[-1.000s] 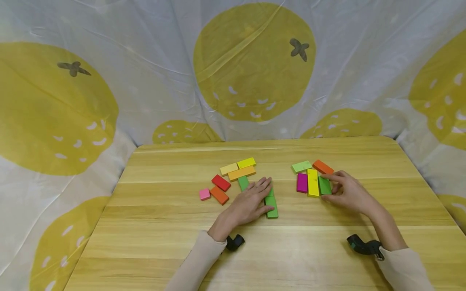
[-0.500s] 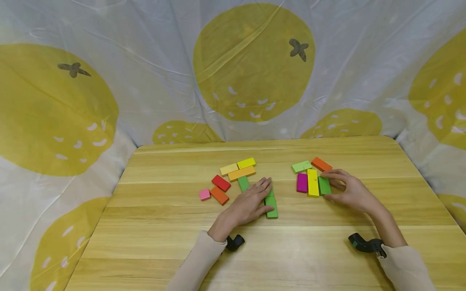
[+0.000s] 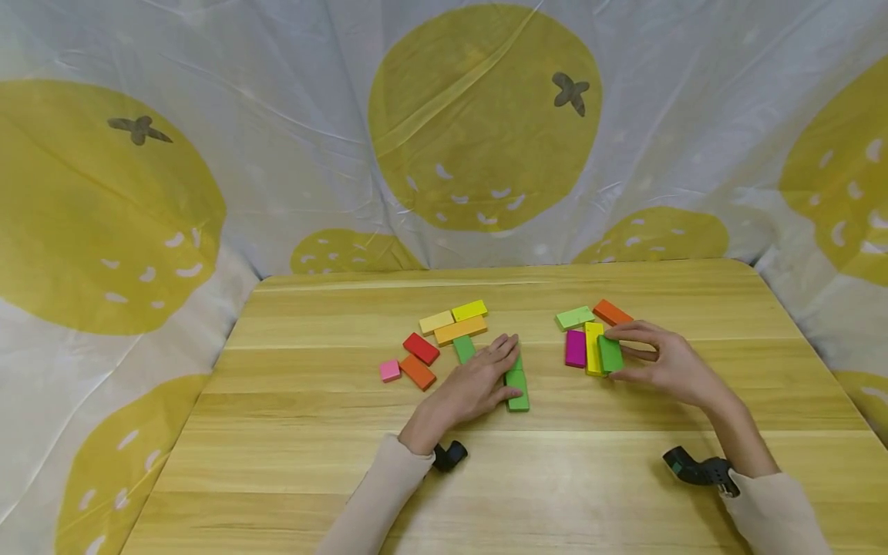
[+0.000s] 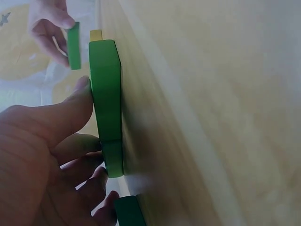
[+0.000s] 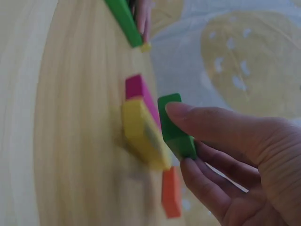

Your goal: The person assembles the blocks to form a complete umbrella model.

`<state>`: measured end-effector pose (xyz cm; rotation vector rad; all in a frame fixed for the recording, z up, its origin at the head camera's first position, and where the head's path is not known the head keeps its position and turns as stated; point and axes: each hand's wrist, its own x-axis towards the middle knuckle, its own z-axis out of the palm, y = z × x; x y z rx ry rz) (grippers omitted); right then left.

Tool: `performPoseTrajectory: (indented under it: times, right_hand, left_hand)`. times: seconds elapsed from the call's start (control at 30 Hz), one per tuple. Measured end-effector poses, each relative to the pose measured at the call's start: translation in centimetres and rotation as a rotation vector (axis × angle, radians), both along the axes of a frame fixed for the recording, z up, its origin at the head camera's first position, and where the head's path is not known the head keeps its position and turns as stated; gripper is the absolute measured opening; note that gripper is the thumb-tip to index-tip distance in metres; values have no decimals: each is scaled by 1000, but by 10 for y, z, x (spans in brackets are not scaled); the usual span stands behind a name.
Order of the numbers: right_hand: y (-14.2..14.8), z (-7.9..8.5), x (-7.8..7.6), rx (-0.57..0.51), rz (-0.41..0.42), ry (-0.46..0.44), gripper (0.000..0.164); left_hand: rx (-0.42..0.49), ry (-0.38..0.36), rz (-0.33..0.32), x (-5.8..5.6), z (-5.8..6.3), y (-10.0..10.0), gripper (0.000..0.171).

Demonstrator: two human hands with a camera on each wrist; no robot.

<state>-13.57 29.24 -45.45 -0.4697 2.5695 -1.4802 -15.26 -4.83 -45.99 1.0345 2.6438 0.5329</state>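
Note:
My right hand (image 3: 666, 366) pinches a green block (image 3: 610, 354) between thumb and fingers. In the right wrist view this green block (image 5: 176, 127) is raised off the table, beside the long yellow block (image 5: 141, 129). A magenta block (image 3: 575, 349) lies left of the yellow one. My left hand (image 3: 475, 385) rests with extended fingers over a row of green blocks (image 3: 517, 393). In the left wrist view its thumb and fingers touch the faces of two end-to-end green blocks (image 4: 106, 99). Another green block (image 3: 463, 349) pokes out past its fingers.
Beyond the right hand lie a light green block (image 3: 574, 318) and an orange block (image 3: 612, 312). To the left are a pink cube (image 3: 390, 371), red block (image 3: 421, 349), orange-red block (image 3: 418, 372) and several yellowish blocks (image 3: 461, 330). A patterned curtain (image 3: 312, 139) borders the wooden table (image 3: 555, 493).
My right hand has lifted the green block from the table and shifted it slightly left, so it overlaps the long yellow block. The left hand and its green row have shifted very slightly away from me.

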Motion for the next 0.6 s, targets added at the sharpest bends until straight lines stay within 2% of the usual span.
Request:
performPoseTrajectory:
  times: [0.23, 0.43, 0.6]
  right_hand:
    - [-43, 12, 10, 20, 116, 1, 58]
    - [-72, 3, 15, -34, 202, 1, 59]
    - [-87, -2, 20, -18, 231, 6, 60]
  left_hand:
    - [9, -16, -21, -8, 2, -2, 74]
    - [18, -3, -27, -13, 0, -1, 72]
    - [26, -8, -23, -16, -2, -1, 73]
